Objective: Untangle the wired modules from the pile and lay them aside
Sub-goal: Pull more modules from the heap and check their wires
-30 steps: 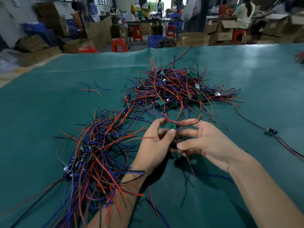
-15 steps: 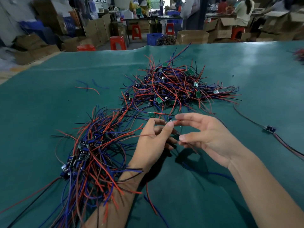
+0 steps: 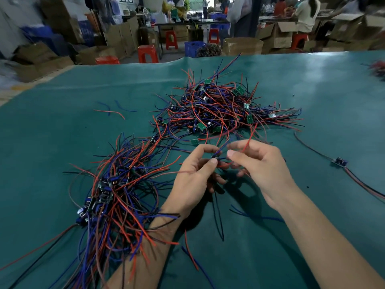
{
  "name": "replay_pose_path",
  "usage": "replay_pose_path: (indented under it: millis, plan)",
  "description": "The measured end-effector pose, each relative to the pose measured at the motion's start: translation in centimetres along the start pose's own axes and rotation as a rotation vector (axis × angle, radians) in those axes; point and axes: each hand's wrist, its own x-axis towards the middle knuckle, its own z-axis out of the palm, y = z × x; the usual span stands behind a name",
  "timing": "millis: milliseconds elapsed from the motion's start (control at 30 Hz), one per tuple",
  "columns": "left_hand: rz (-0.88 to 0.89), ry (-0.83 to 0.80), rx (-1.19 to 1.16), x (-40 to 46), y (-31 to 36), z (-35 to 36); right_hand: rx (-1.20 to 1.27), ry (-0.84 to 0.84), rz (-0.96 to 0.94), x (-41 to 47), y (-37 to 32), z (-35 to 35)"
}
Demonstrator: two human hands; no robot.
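Both hands meet over the green counter [image 3: 62, 126], just in front of the big tangled pile of red and blue wires with little green boards [image 3: 225, 109]. The left hand [image 3: 193, 176] pinches one small dark wired module [image 3: 215, 156] between thumb and fingertip. The right hand [image 3: 262, 163] has its thumb and finger closed on a thin red wire [image 3: 249, 138] that runs up toward the pile.

To do this well, hold the module firmly and pull the wire slowly. Follow it back and see where it is caught. If it sticks, wiggle it loose instead of tugging hard, or other modules may come along too.

The sorted bunch of wired modules [image 3: 112, 190] lies to the left, beside the left arm. The freed one probably goes there, flat, with its wires the same way.
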Motion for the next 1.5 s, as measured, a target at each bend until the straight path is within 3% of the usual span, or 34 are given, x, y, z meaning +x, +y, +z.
replay_pose_path:
  millis: [67, 167, 267, 400, 567, 1000, 1300, 1500]
  plan:
    - [0.009, 0.03, 0.008, 0.1, -0.1, 0.1, 0.094, -0.074, -0.003, 0.0, 0.0, -0.1]
    - [-0.002, 0.115, 0.002, 0.2, -0.2, -0.1, 0.153, -0.326, 0.012, -0.3, -0.6, -0.9]
    - [0.023, 0.174, 0.062, 0.3, -0.5, -0.3, 0.069, -0.507, 0.041, -0.5, -0.7, -1.3]
    - [0.059, 0.211, 0.093, 0.4, -0.6, -0.4, -0.05, -0.601, 0.081, -0.4, -0.7, -1.9]
    - [0.094, 0.164, 0.065, 0.3, -0.3, -0.2, -0.077, -0.295, 0.089, -0.1, 0.3, -0.3]
    - [0.003, -0.078, 0.061, -0.2, 0.3, -0.3, 0.331, -0.031, 0.111, 0.1, 0.2, 0.7]
    - [-0.004, -0.151, 0.15, -0.4, 0.4, -0.3, 0.128, 0.038, -0.039, 0.5, 0.3, 0.1]
    - [-0.036, -0.213, 0.198, -0.3, 0.6, -0.3, -0.028, 0.303, -0.111, 1.6, 0.5, -1.8]
